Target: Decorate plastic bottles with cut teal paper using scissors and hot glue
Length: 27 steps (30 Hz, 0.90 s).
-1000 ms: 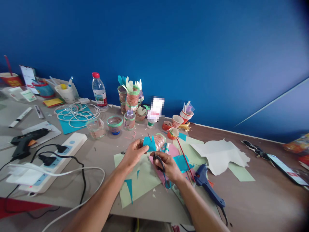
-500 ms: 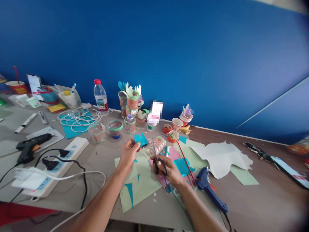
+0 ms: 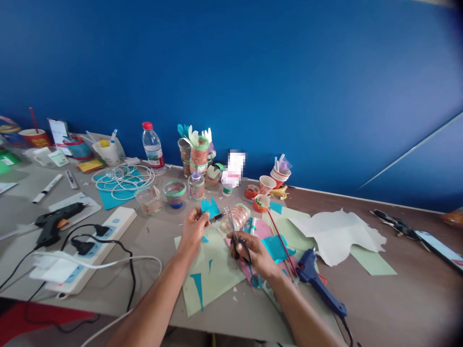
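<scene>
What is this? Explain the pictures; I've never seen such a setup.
No machine: a person works bare-handed, filmed by one camera worn on the head, looking forward and down. The left hand holds a cut piece of blue paper; the right hand holds black-handled scissors. On the table lie a pale green sheet and blue scraps; a blue glue gun lies to the right, a black glue gun and a white power strip to the left. At the back, a red-capped bottle stands by a blue wall.
</scene>
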Available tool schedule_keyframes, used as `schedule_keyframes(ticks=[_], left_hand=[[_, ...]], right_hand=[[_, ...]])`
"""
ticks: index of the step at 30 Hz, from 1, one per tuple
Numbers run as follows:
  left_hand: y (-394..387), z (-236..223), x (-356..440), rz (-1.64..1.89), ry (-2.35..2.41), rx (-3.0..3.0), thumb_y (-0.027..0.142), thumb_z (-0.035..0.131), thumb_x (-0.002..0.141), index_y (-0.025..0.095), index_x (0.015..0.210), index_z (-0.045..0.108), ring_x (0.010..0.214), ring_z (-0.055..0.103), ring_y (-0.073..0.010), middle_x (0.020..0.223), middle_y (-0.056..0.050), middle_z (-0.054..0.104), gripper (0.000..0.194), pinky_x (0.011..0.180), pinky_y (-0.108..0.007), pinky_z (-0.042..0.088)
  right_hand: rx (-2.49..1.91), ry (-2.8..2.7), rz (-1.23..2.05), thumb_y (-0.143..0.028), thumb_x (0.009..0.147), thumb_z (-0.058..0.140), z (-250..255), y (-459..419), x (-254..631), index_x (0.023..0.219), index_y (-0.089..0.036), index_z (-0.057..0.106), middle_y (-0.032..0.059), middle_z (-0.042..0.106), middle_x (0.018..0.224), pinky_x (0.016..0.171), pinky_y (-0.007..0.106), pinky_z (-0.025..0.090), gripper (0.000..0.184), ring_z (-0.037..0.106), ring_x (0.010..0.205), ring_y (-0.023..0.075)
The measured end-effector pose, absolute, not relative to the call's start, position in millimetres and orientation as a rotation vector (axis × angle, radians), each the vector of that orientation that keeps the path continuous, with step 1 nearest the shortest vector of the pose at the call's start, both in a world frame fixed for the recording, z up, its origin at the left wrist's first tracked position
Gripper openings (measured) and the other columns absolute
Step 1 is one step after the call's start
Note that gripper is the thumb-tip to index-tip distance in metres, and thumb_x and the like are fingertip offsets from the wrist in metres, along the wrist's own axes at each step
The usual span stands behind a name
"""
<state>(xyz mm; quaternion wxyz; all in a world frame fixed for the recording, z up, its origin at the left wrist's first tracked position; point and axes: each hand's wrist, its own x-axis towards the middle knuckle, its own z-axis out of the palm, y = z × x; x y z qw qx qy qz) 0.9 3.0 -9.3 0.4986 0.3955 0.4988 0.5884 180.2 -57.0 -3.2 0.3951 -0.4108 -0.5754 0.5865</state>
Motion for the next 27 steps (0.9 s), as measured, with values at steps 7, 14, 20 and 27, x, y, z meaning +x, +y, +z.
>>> schedule_keyframes(ticks=[7,14,20,27], left_hand=[[4.2,-12.2,0.3,1.401,1.196,0.957,0.034,0.065,0.067,0.018,0.069,0.055,0.052,0.045,-0.0097,0.054,0.006,0.049,0.019,0.054,-0.023,0.032],[2.5,-11.8,-0.7,1.398,1.208,0.993,0.037,0.064,0.071,0.019,0.068,0.054,0.053,0.045,-0.0099,0.055,0.005,0.049,0.021,0.055,-0.023,0.033],[5.0,-11.7,-0.6,1.437,1.196,0.968,0.040,0.066,0.069,0.019,0.069,0.055,0.051,0.046,-0.0099,0.052,0.005,0.050,0.024,0.054,-0.022,0.033],[6.6,-14.7,-2.6,1.470,1.181,0.952,0.041,0.064,0.071,0.019,0.070,0.054,0.050,0.046,-0.0099,0.052,0.006,0.050,0.025,0.054,-0.023,0.035]], right_hand=[[-1.010,-1.445,1.494,-0.066,0.072,0.063,-4.1,-56.9,180.4,0.106,-0.013,0.062,0.0012,0.058,0.066,0.053,0.023,0.033,0.063,0.048,0.057,0.0112],[-1.023,-1.464,1.481,-0.066,0.073,0.062,-3.6,-57.1,181.4,0.105,-0.013,0.062,0.0021,0.060,0.065,0.053,0.024,0.036,0.062,0.051,0.059,0.0125],[-1.106,-1.551,1.478,-0.063,0.075,0.061,-6.4,-58.4,177.9,0.106,-0.013,0.062,0.0000,0.059,0.059,0.049,0.024,0.039,0.058,0.053,0.051,0.0124],[-1.355,-1.739,1.140,-0.033,0.076,0.064,-6.3,-59.6,171.6,0.112,-0.016,0.060,-0.0077,0.044,0.051,0.048,0.022,0.032,0.039,0.039,0.048,0.0098]])
